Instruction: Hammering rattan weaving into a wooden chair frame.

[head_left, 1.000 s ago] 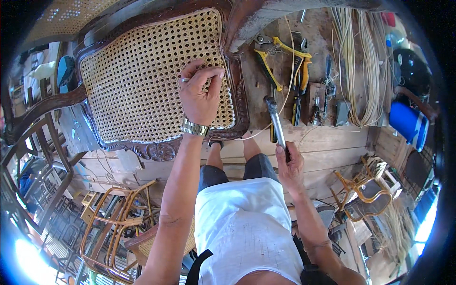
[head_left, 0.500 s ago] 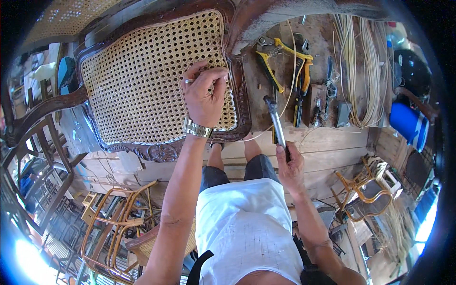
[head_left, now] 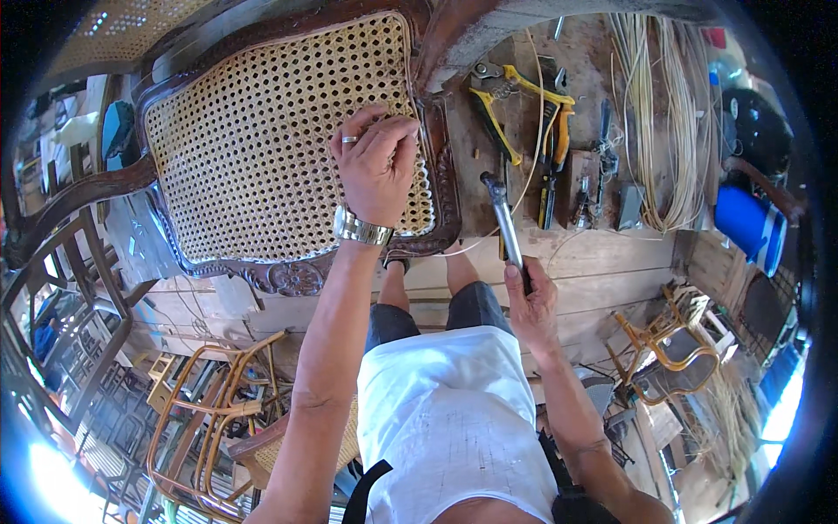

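Observation:
A woven cane seat panel (head_left: 262, 148), set in a carved dark wood chair frame (head_left: 301, 278), fills the upper left. My left hand (head_left: 377, 170), wearing a ring and a metal-band watch (head_left: 361, 229), is over the panel's right part near the frame edge. Its fingers are curled in a pinch; whatever lies between them is hidden or too small to make out. In my right hand (head_left: 534, 306) is a hammer (head_left: 506, 223), gripped by its dark handle end. Its metal shaft slants up and left, and the head is just right of the frame.
Right of the chair, a wooden bench (head_left: 493, 96) bears yellow-handled snips (head_left: 497, 127), pliers (head_left: 557, 140), a small metal block (head_left: 629, 207) and bundled cane strands (head_left: 668, 131). A blue cylinder (head_left: 749, 229) is farther right. Rattan frames (head_left: 205, 419) stand lower left; a rattan chair (head_left: 668, 358) is lower right.
My left hand stays pinched over the same part of the cane panel, its fingers shifted slightly. The hammer has moved only slightly up and left in my right hand.

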### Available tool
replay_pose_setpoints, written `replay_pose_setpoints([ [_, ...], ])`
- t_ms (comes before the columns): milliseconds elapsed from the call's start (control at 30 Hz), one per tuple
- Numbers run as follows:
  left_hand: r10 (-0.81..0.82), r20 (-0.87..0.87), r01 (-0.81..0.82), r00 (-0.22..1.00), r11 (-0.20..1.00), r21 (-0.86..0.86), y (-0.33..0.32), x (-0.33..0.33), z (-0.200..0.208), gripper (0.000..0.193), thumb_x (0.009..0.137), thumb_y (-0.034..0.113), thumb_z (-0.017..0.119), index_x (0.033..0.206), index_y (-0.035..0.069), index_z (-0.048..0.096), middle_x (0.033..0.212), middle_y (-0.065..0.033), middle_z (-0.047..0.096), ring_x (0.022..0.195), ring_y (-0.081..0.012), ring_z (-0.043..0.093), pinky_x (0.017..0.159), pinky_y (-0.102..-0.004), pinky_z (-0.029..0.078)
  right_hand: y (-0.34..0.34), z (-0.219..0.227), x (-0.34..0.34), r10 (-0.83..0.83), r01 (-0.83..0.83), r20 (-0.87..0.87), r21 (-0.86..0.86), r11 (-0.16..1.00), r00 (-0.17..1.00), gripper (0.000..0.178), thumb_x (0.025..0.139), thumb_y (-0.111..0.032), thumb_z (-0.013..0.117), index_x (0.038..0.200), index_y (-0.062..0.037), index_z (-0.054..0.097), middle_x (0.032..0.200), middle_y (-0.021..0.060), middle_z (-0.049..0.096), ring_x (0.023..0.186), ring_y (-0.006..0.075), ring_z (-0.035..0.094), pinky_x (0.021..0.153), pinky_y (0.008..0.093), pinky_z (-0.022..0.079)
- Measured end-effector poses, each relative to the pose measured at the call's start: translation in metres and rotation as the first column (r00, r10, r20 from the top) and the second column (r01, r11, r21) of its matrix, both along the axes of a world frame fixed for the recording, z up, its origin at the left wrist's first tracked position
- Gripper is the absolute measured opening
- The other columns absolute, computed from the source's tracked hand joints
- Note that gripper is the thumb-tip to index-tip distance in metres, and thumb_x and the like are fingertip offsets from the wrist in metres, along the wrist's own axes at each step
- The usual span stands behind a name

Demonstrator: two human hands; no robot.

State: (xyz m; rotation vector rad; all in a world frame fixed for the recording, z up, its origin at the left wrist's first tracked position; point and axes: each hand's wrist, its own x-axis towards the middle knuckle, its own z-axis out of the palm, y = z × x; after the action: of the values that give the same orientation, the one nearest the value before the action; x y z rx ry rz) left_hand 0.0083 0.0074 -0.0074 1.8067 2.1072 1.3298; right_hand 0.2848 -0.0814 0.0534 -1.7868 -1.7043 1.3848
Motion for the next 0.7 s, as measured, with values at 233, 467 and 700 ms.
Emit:
replay_pose_setpoints([
  [233,-0.02,-0.043,0.02,0.999,1.0,-0.003,0.0006,-0.0011,0.0014,0.018,0.083,0.007,0.076,0.097,0.018,0.077,0.099,0.0025,0.077,0.104,-0.0196,0.069,0.096,-0.0383,0.045,0.0015,-0.0008,0.0033,-0.005,0.005,0.001,0.017,1.0,1.0,0.029,0.105,-0.029,0.06,0.107,0.0001,0.062,0.064,0.0055,0.051,0.057,0.0133,0.046,0.053,0.0316,0.04],
  [467,-0.06,0.003,0.06,0.998,0.998,-0.01,0.0029,-0.0041,0.0011,0.016,0.083,0.005,0.074,0.094,0.016,0.074,0.097,0.0004,0.077,0.1,-0.0192,0.068,0.092,-0.0403,0.045,0.0063,0.0028,0.0041,-0.023,0.023,0.003,0.0,1.0,1.0,0.03,0.105,-0.029,0.06,0.105,0.0004,0.063,0.065,0.0045,0.049,0.058,0.0118,0.044,0.053,0.0306,0.038],
  [700,-0.074,-0.038,0.073,0.997,0.997,-0.012,0.0006,-0.0047,0.0001,0.016,0.083,0.006,0.075,0.096,0.015,0.075,0.099,-0.0002,0.077,0.101,-0.02,0.069,0.092,-0.039,0.047,0.006,-0.0005,0.0083,-0.02,0.021,-0.03,0.017,1.0,0.999,0.028,0.105,-0.027,0.061,0.106,0.0006,0.063,0.066,0.0039,0.049,0.06,0.0114,0.043,0.053,0.0301,0.037],
])
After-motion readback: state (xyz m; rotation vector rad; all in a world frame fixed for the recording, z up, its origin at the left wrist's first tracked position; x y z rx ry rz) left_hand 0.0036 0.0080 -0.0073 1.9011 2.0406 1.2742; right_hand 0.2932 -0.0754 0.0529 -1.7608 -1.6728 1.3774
